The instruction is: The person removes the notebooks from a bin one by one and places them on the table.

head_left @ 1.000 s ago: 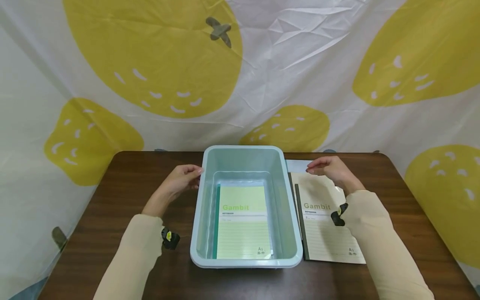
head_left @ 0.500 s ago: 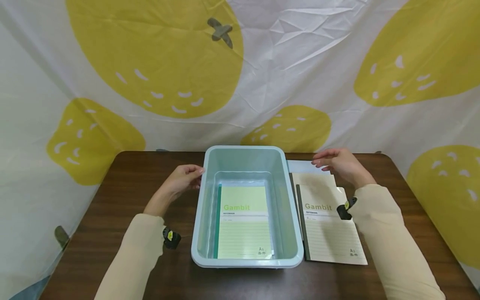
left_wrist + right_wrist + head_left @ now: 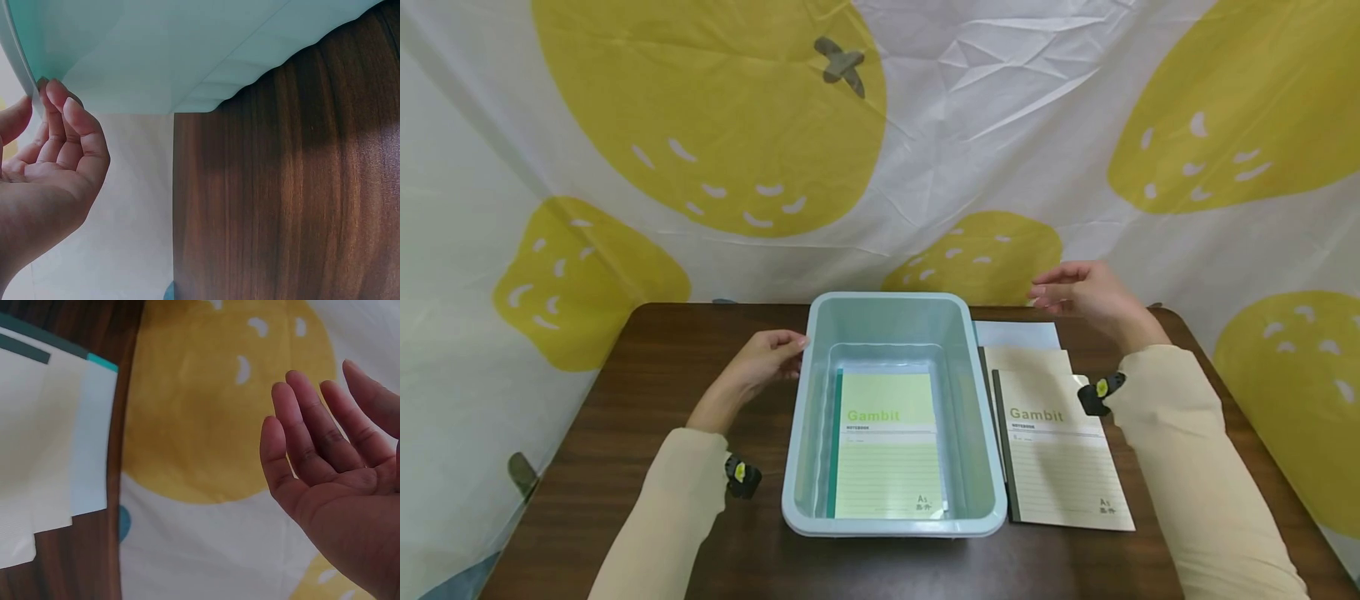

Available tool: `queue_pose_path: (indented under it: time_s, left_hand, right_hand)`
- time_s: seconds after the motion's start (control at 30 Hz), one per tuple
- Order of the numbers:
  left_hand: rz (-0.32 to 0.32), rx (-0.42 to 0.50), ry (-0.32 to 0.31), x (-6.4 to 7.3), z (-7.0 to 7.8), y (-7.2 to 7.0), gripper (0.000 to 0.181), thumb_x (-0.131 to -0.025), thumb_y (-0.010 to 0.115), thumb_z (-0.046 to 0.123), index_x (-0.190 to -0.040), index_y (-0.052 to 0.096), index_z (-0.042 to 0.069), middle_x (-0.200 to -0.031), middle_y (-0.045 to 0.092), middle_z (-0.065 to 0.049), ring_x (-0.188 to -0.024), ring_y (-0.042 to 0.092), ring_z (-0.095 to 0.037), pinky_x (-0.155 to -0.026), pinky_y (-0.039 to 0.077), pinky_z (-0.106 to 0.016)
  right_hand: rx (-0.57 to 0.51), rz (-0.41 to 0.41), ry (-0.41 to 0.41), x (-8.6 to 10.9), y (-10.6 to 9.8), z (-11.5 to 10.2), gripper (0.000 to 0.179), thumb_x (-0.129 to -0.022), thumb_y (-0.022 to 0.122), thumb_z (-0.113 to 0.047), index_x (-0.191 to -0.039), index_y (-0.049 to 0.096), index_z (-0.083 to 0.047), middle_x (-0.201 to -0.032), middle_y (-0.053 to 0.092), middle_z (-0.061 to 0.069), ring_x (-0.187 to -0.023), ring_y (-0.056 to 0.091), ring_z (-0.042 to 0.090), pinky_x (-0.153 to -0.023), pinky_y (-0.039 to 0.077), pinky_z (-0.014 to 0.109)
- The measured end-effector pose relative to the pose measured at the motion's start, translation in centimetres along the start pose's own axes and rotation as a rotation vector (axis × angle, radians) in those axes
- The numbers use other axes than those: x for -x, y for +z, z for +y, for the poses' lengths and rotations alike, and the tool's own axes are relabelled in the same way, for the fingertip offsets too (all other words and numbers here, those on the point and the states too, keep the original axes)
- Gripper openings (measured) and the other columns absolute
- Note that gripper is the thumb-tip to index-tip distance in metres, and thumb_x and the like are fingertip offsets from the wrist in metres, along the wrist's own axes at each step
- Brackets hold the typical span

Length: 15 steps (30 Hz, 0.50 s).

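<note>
A pale blue plastic tub (image 3: 977, 467) stands on the table, a green-spined Gambit notebook (image 3: 886, 467) lying flat inside it. At the tub's left rim, my left hand (image 3: 766, 358) pinches the edge between thumb and fingers; the left wrist view shows the fingertips under the lip of the tub (image 3: 137, 56). My right hand (image 3: 1097, 300) hovers above the table's far edge, holding nothing, its fingers (image 3: 300, 431) loosely bent and spread. Below it lies a fanned stack of notebooks, with a dark-spined Gambit notebook (image 3: 1060, 467) on top.
Under that top notebook show a cream notebook (image 3: 1037, 360) and a pale blue one (image 3: 1018, 333). The tub's right wall stands close against the stack. Behind the dark wooden table (image 3: 737, 550) hangs a white cloth (image 3: 1000, 125) with yellow fruit prints.
My right hand has risen and moved away to the right, off the notebooks toward the far edge, uncovering the pale blue notebook's corner. The left hand stays at the tub's rim.
</note>
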<state>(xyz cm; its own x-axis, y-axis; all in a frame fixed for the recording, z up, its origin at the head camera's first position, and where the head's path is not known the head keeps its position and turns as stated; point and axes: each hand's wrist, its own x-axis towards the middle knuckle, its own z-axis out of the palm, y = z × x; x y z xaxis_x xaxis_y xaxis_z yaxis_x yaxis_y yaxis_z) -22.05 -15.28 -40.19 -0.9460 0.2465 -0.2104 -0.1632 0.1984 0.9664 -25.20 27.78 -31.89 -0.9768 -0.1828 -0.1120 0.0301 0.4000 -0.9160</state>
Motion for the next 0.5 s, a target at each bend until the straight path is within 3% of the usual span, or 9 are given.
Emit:
queue_pose_path:
  time_s: [0.2,0.5]
  left_hand:
    - [0.006,-0.004,-0.001,0.1,0.1,0.0,0.031,-0.095,0.050,0.018,-0.110,0.054,-0.010,-0.085,0.058,-0.009,-0.072,0.055,-0.017,-0.073,0.049,-0.035]
    - [0.009,0.003,0.001,0.1,0.1,0.0,0.028,-0.095,0.049,0.016,-0.107,0.054,-0.010,-0.083,0.057,-0.008,-0.072,0.055,-0.018,-0.073,0.049,-0.037]
  right_hand:
    - [0.090,0.054,-0.026,-0.1,0.2,-2.4,0.030,-0.090,0.059,-0.015,-0.111,0.057,0.006,-0.088,0.067,-0.003,-0.080,0.064,0.015,-0.070,0.050,0.028]
    - [0.050,0.035,-0.075,-0.3,1.3,-5.4,0.027,-0.089,0.060,-0.015,-0.108,0.057,0.004,-0.088,0.067,-0.003,-0.083,0.064,0.018,-0.073,0.050,0.030]
